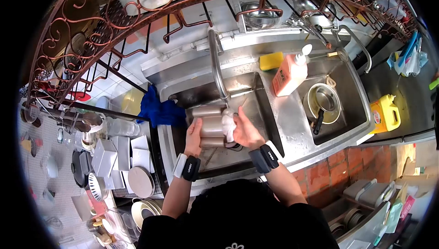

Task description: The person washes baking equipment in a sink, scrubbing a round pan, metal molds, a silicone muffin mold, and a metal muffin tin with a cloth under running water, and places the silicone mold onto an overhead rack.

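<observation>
Over the left basin of the steel sink (pixel 290 130), my left hand (pixel 194 134) grips the left side of a ribbed metal container (pixel 212 126) beneath the tap (pixel 216 66). My right hand (pixel 245 131) is closed on a white cloth (pixel 228 123), pressed against the container's right side. The palm side of my right hand is hidden. A dark blue cloth (pixel 160 107) hangs over the sink's left edge.
Between the basins stand a pink soap bottle (pixel 290 75) and a yellow sponge (pixel 271 61). The right basin holds a pot (pixel 325 98). A yellow jug (pixel 384 114) is at right, dishes (pixel 141 180) at left. A metal rack (pixel 183 5) arches overhead.
</observation>
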{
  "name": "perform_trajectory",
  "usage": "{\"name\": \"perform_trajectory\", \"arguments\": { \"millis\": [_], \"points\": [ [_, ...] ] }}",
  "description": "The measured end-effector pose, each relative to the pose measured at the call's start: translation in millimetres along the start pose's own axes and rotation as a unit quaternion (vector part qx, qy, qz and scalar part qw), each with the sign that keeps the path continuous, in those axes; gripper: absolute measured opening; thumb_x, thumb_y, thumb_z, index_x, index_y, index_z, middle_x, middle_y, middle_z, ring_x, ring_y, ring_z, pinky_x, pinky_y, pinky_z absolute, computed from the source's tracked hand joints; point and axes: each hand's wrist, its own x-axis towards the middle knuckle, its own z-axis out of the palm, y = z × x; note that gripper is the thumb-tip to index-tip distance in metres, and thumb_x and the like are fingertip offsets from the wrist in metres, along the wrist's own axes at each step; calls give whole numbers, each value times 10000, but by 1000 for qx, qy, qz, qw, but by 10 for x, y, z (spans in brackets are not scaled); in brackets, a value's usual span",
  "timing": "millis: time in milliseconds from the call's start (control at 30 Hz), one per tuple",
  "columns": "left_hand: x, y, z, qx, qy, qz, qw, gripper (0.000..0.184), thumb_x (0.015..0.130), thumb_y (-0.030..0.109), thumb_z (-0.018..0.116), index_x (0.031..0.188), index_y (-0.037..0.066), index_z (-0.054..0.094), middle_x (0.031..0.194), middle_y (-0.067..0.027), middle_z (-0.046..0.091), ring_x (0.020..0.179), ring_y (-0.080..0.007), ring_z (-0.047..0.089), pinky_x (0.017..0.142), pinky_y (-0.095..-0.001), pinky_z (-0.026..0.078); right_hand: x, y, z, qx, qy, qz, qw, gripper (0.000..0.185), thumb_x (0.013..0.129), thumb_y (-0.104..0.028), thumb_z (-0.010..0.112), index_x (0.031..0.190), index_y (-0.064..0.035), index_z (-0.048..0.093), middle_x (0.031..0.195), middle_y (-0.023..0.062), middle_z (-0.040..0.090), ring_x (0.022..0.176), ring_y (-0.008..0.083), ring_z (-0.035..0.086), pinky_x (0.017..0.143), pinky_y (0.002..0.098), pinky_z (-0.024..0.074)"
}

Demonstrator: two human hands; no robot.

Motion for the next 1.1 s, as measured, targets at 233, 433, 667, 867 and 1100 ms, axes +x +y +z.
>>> {"name": "perform_trajectory", "arguments": {
  "millis": [233,433,667,867,1100],
  "points": [
    [77,-107,101,169,-30,112,979,190,904,281,511,918,92,508,818,44,489,776,-41,428,721,-207,373,-43,303,236,-253,109,36,961,612,851,-517,478,1230,-38,436,1154,91,529,1071,192,501,869,358,428],
    [-109,241,331,139,48,234,961,272,939,290,413,1077,63,470,1103,-55,492,1014,-144,448,913,-270,332,-111,282,-57,-139,215,-101,961,509,854,-473,511,1164,-69,505,996,44,580,887,155,554,710,271,466],
    [-354,142,222,-242,-217,-164,931,785,805,693,311,1373,164,196,1313,-129,331,1197,-313,346,821,-595,396,-299,210,226,32,143,-88,985,765,848,-640,253,1284,-17,339,1217,145,457,1074,319,472,935,466,377],
    [-457,294,96,-30,-201,-160,966,643,859,501,462,1344,137,247,1177,-78,356,1104,-224,431,781,-459,482,-450,237,-331,-187,182,32,965,764,729,-731,356,1106,-83,502,821,52,601,656,146,597,488,231,448],
    [-728,598,74,164,-41,-59,984,795,658,181,638,1344,80,248,1169,-128,332,916,-215,503,764,-296,470,-223,566,-1056,-379,188,-37,905,673,875,-589,331,1229,-35,477,1092,110,555,977,179,527,750,318,451]
  ]
}}
